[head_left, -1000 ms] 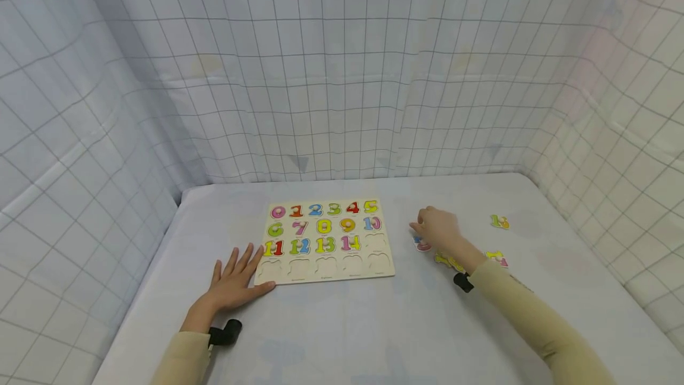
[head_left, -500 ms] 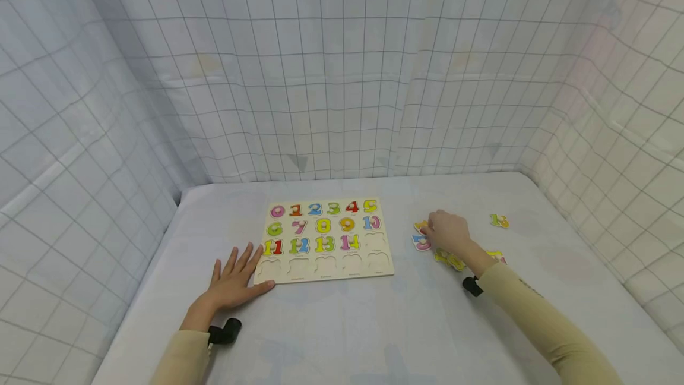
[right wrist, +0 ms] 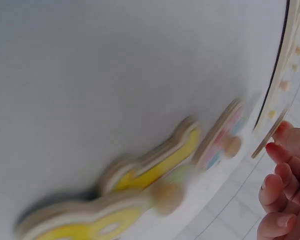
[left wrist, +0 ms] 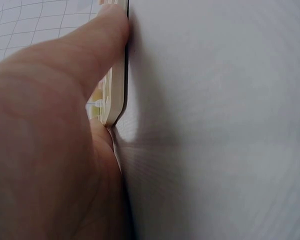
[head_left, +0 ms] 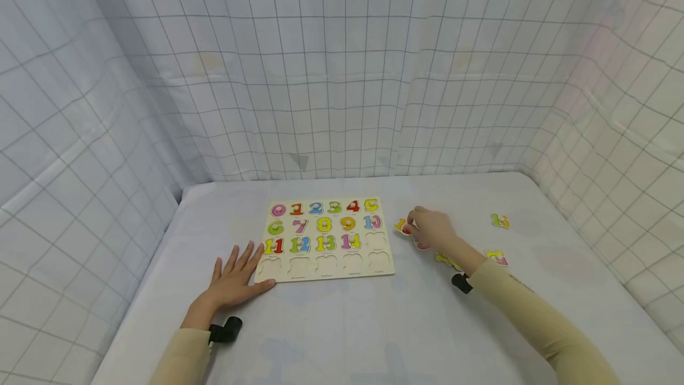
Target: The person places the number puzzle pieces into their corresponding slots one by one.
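A wooden number puzzle board (head_left: 326, 267) lies flat on the table, with colourful number pieces in its upper rows. My left hand (head_left: 233, 283) rests palm down at its near left corner, fingers spread. Its thumb (left wrist: 102, 40) lies against the board's edge in the left wrist view. Right of the board, my right hand (head_left: 434, 230) pinches a number piece (head_left: 402, 226) with a yellow digit and some red. That piece (right wrist: 270, 132) shows as a thin edge between the fingertips in the right wrist view. A blue and pink number piece (head_left: 422, 245) lies just below this hand.
Overlapping yellow number pieces (head_left: 446, 261) lie under the right wrist. Further right are a yellow and pink piece (head_left: 497, 258) and a green and orange piece (head_left: 500, 220). Recesses (head_left: 326, 264) show along the board's near row. Checked cloth (head_left: 342, 106) hangs around the table.
My right hand shifted right, then back left towards the board, with the yellow and red number piece now pinched in its fingers. My left hand has stayed in place.
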Motion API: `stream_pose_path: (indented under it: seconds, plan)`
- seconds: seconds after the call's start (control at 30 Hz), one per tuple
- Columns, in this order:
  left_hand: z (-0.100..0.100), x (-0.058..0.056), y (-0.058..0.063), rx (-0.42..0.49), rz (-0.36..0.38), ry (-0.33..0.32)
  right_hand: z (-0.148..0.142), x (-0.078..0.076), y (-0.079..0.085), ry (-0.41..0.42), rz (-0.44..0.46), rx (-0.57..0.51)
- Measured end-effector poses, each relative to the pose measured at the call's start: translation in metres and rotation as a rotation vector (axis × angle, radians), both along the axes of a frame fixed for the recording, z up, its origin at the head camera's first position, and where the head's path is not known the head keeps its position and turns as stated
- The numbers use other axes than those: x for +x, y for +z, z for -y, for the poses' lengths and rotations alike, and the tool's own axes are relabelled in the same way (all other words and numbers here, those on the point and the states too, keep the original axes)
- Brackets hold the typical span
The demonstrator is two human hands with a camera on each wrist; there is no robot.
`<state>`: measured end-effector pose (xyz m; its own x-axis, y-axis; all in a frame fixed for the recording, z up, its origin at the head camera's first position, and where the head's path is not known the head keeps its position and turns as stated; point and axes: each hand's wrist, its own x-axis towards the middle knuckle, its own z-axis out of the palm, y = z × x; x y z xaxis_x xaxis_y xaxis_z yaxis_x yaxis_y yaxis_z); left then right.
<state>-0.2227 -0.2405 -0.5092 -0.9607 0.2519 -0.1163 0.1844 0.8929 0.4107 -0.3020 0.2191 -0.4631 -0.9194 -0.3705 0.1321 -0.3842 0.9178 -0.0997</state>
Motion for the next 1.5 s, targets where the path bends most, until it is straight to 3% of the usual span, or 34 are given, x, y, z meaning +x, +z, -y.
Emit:
stream_pose_path:
  seconds: [0.23, 0.47, 0.73, 0.97, 1.27, 1.5]
  plan:
    - [0.001, -0.003, -0.009, -0.018, 0.007, 0.004, 0.032, 0.003, -0.001, 0.178, -0.028, -0.001]
    - [0.000, -0.004, -0.012, -0.004, -0.004, -0.001, 0.046, 0.004, -0.008, 0.272, -0.046, 0.011]
    - [0.001, -0.005, -0.012, -0.016, -0.019, -0.003, 0.051, 0.003, -0.012, 0.298, -0.037, -0.006]
    - [0.001, -0.005, -0.012, -0.016, -0.016, 0.000, 0.053, 0.002, -0.013, 0.268, -0.032, 0.013]
    - [-0.003, 0.001, 0.000, 0.003, -0.007, 0.001, 0.053, 0.004, -0.010, 0.262, -0.022, 0.011]
    - [0.001, -0.002, -0.005, -0.024, -0.009, 0.012, 0.054, 0.003, -0.014, 0.260, -0.029, -0.003]
